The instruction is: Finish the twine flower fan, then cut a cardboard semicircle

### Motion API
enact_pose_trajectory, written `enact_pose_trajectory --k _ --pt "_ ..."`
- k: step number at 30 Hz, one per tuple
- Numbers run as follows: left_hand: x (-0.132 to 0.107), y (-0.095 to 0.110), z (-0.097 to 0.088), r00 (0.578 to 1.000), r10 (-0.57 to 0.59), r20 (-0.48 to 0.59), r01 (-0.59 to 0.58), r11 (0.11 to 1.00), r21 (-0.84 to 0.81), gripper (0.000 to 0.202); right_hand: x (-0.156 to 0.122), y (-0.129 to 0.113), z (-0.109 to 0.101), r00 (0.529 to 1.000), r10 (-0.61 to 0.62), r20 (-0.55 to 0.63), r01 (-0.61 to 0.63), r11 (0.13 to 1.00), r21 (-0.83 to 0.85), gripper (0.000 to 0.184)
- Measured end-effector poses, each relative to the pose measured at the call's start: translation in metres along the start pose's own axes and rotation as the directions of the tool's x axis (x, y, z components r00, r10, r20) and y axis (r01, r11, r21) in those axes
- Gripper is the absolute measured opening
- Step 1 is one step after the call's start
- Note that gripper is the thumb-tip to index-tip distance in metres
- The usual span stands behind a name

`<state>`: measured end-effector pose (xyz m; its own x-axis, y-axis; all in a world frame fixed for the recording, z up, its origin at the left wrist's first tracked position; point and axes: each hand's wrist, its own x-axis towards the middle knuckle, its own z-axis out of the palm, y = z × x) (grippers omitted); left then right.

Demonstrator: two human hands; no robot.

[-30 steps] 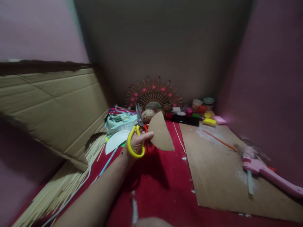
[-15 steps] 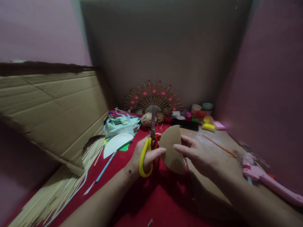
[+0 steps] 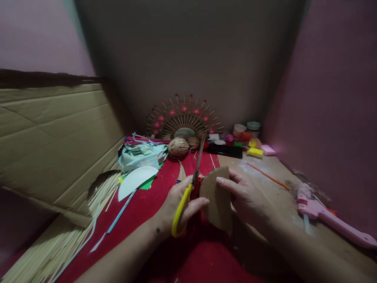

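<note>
My left hand (image 3: 181, 204) is closed on a pair of scissors (image 3: 182, 210) with a yellow handle, the blades pointing up and away from me. Its thumb reaches over to the left edge of a brown cardboard half-disc (image 3: 217, 196). My right hand (image 3: 246, 192) pinches that cardboard from the right, thumb on the face and fingers behind. Something red shows between the scissors and the cardboard; I cannot make it out. A white paper piece (image 3: 137, 181) with a curved edge lies left of my hands, beside a light-blue strip (image 3: 122, 210).
A decorated stick fan (image 3: 184, 114) leans on the back wall behind balls of twine (image 3: 178, 147). At right lie a pink glue gun (image 3: 326, 220), an orange stick (image 3: 268, 175) and yellow clay (image 3: 255, 152). Thin bamboo sticks (image 3: 53, 243) and a cardboard sheet (image 3: 55, 145) fill the left.
The cardboard half-disc has tilted and moved slightly lower, with my right thumb higher on it. The scissors lean more to the right. The whole view has shifted a little.
</note>
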<state>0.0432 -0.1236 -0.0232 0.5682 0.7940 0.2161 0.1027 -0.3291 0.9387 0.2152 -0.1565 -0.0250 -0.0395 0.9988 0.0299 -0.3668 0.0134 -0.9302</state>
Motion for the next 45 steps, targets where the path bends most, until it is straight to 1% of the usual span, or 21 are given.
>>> enact_pose_trajectory --k 4,6,9,11,12,14,16,18,19,21,23,26,29,34,37,45 --pt "-0.001 -0.002 0.003 0.999 -0.005 0.045 0.002 0.998 0.055 0.036 -0.005 -0.002 0.001 0.999 0.028 -0.023 -0.027 0.999 0.028 0.018" --pt "-0.001 -0.001 0.002 0.998 -0.010 0.057 0.005 0.996 0.086 0.033 -0.007 -0.004 0.000 0.997 0.065 -0.038 -0.064 0.998 0.022 0.019" --pt "0.000 0.003 0.000 0.999 -0.038 0.038 0.029 0.977 0.213 0.027 -0.008 -0.008 -0.001 0.992 0.115 -0.049 -0.114 0.993 0.023 0.021" --pt "0.001 0.005 -0.002 0.998 -0.066 0.025 0.055 0.954 0.294 0.025 -0.009 -0.010 -0.001 0.991 0.121 -0.050 -0.119 0.992 0.034 0.020" --pt "0.001 0.005 -0.003 0.997 -0.078 0.019 0.069 0.948 0.310 0.024 -0.009 -0.011 0.000 0.992 0.117 -0.052 -0.114 0.993 0.040 0.019" --pt "0.000 0.002 -0.006 0.994 -0.108 0.025 0.096 0.952 0.292 0.023 -0.009 -0.012 0.001 0.993 0.101 -0.061 -0.098 0.994 0.046 0.015" --pt "-0.001 -0.002 -0.011 0.990 -0.124 0.060 0.105 0.961 0.257 0.026 -0.009 -0.014 0.002 0.994 0.083 -0.077 -0.080 0.996 0.046 0.013" --pt "-0.003 -0.005 -0.016 0.989 -0.116 0.092 0.088 0.961 0.262 0.031 -0.009 -0.015 0.002 0.993 0.075 -0.095 -0.071 0.997 0.040 0.015" --pt "-0.003 -0.004 -0.018 0.990 -0.104 0.095 0.072 0.954 0.292 0.034 -0.009 -0.016 0.002 0.992 0.070 -0.107 -0.067 0.997 0.033 0.017" --pt "-0.003 0.002 -0.021 0.992 -0.091 0.084 0.050 0.915 0.399 0.040 -0.008 -0.016 0.000 0.990 0.057 -0.128 -0.057 0.998 0.000 0.019" --pt "-0.003 0.010 -0.022 0.990 -0.115 0.087 0.052 0.847 0.530 0.043 -0.007 -0.015 -0.003 0.991 0.035 -0.132 -0.042 0.998 -0.046 0.019" --pt "-0.002 0.019 -0.019 0.978 -0.172 0.122 0.048 0.744 0.666 0.040 -0.005 -0.013 -0.006 0.996 0.014 -0.089 -0.020 0.998 -0.066 0.019" --pt "-0.003 0.019 -0.016 0.973 -0.179 0.146 0.014 0.673 0.739 0.035 -0.005 -0.013 -0.007 0.999 0.003 -0.048 -0.005 0.999 -0.045 0.021" --pt "-0.004 0.011 -0.015 0.970 -0.173 0.170 -0.021 0.636 0.772 0.026 -0.007 -0.017 -0.003 0.998 0.036 -0.052 -0.038 0.999 -0.030 0.024" --pt "-0.004 0.008 -0.016 0.968 -0.169 0.187 -0.041 0.625 0.779 0.020 -0.007 -0.016 -0.003 0.998 0.054 -0.042 -0.054 0.998 0.018 0.025" --pt "-0.004 -0.001 -0.018 0.961 -0.128 0.244 -0.126 0.585 0.801 0.015 -0.005 -0.011 -0.012 0.996 0.091 -0.007 -0.090 0.995 0.052 0.022"
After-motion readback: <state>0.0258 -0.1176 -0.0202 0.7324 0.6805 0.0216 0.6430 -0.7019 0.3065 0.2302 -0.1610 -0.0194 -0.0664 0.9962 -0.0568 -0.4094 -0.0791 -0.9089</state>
